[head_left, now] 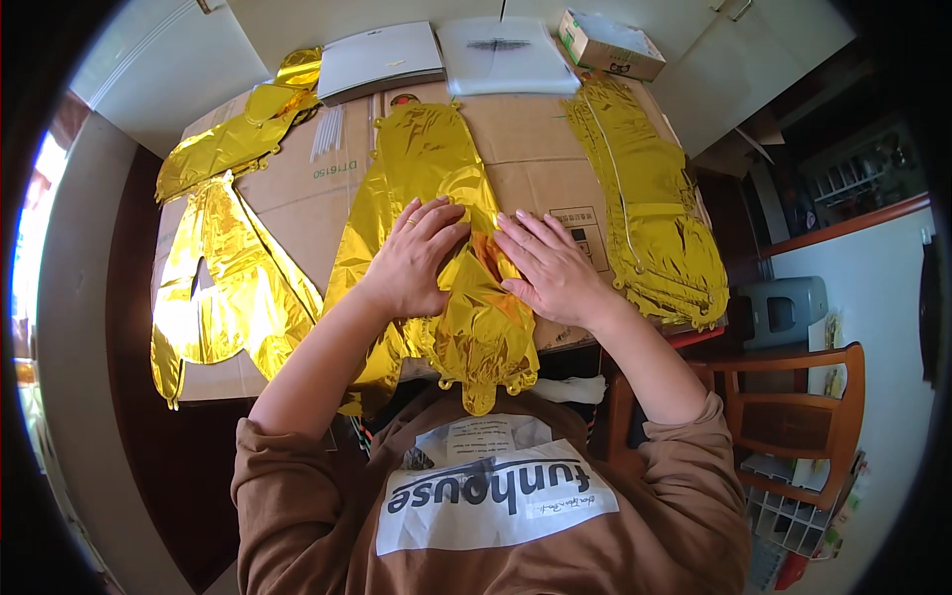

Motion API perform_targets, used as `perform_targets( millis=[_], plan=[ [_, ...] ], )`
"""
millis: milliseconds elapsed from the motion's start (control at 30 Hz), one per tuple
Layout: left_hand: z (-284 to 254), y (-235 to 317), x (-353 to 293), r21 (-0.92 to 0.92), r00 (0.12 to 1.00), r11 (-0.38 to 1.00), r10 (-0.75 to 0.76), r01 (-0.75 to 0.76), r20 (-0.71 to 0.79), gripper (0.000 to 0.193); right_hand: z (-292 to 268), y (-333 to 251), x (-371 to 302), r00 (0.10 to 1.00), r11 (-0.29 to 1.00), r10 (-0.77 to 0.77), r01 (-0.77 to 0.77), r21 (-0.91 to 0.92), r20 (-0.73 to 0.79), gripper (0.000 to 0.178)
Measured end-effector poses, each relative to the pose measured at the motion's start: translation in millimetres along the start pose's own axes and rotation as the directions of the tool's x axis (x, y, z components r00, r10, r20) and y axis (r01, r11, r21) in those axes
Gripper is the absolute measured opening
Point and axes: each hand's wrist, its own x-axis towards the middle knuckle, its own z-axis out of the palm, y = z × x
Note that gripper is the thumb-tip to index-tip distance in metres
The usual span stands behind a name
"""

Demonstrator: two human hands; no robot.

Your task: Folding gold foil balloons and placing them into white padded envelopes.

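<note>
Flattened cardboard [535, 149] covers our table; our left hand [415, 260] and right hand [551, 268] press, fingers spread open, on a gold foil balloon [436, 169].

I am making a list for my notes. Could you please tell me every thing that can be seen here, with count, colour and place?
foil balloons: at least four flat ones, gold, spread on the cardboard; one in the middle under both hands, others left and right
cardboard: one flattened sheet, brown, covering the table
straws: a small bundle, white, upper left of the cardboard
booklet: one, grey-white, far edge
plastic packet: one, clear white, far edge
small box: one, brown and green, far right corner
wooden chair: one, brown, right
left hand: flat on the middle balloon
right hand: flat on the middle balloon
</note>
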Motion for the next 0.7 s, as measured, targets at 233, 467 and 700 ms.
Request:
perform_targets(
  millis=[233,467,700],
  plan=[
    [-0.8,0.1,0.1,0.004,1.0,1.0,0.0,0.0,0.015,0.067,0.6,0.3,-0.3,1.0,1.0,0.008,-0.008,-0.01,0.001,0.063],
    [0.9,-1.8,-0.6,0.028,1.0,1.0,0.007,-0.008,0.015,0.071,-4.6,3.4,-1.3,0.999,1.0,0.008,-0.007,-0.026,0.041,0.065],
    [0.9,-2.7,0.1,0.043,1.0,0.999,0.013,-0.014,0.024,0.073,-4.2,5.7,-2.3,0.999,0.999,-0.011,0.012,-0.035,0.046,0.066]
  ],
)
